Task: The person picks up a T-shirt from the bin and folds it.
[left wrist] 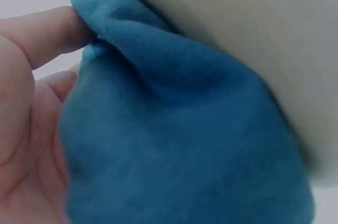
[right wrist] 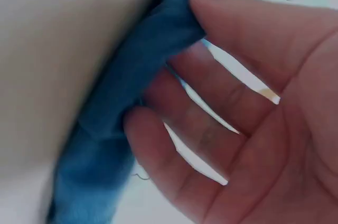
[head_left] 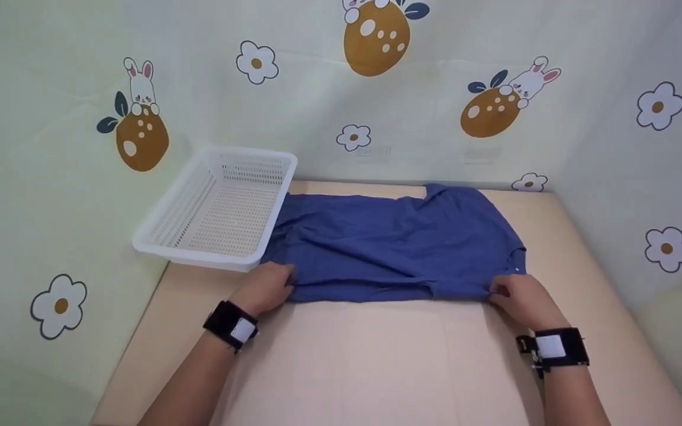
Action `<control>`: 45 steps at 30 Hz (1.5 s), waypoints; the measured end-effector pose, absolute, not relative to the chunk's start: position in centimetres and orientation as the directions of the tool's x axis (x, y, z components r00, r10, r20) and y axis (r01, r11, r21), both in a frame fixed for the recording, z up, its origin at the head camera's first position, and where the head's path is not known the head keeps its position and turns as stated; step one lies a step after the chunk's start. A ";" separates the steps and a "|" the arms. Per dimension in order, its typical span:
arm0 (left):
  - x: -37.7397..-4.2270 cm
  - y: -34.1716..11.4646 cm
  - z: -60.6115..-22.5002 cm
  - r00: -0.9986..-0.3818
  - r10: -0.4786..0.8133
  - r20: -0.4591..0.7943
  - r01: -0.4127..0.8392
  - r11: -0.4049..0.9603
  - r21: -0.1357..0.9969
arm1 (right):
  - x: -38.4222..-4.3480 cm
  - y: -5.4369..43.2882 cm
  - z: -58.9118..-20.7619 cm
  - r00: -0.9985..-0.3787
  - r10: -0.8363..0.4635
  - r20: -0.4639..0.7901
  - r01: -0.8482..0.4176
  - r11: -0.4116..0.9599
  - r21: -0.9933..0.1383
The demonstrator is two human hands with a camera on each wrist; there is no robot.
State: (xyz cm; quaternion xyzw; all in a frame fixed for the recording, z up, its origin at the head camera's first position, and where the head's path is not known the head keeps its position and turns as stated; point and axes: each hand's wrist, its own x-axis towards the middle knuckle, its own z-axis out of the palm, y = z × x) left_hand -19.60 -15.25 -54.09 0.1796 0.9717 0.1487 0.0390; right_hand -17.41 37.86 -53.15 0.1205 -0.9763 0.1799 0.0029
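Observation:
A blue shirt (head_left: 376,236) lies sideways across the table, folded lengthwise, with its collar end at the right and soft wrinkles over its middle. At the near left corner my left hand (head_left: 267,287) pinches the edge of the cloth (left wrist: 174,118) between thumb and fingers. My right hand (head_left: 521,296) pinches the near edge close to the collar end. Up close in the right wrist view, the thumb lies on one side of the blue fabric (right wrist: 142,60) and the fingers curl behind it.
A white plastic basket (head_left: 199,257) with slotted walls stands at the back left, its right side overlapping the shirt's left end. The beige table (head_left: 376,367) meets a curtain (head_left: 305,106) printed with rabbits and flowers behind and at the sides.

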 end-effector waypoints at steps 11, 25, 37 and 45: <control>-19.2 -15.2 -54.5 -0.909 0.410 0.077 0.409 0.841 0.354 | -14.3 38.0 -52.2 -0.811 -0.007 0.585 -0.233 0.921 -0.312; -18.8 -15.6 -55.0 -0.887 0.458 0.052 0.444 0.820 0.360 | -14.7 38.9 -53.5 -0.977 -0.208 0.034 -0.210 0.950 -0.230; -17.9 -16.3 -55.0 -0.886 0.458 -0.073 0.398 0.832 0.387 | -12.8 35.5 -53.4 -0.932 -0.346 -0.107 -0.314 0.918 -0.241; -18.2 -16.1 -54.6 -0.880 0.476 -0.001 0.445 0.825 0.348 | -12.5 36.2 -53.7 -0.913 -0.161 0.376 -0.279 0.917 -0.285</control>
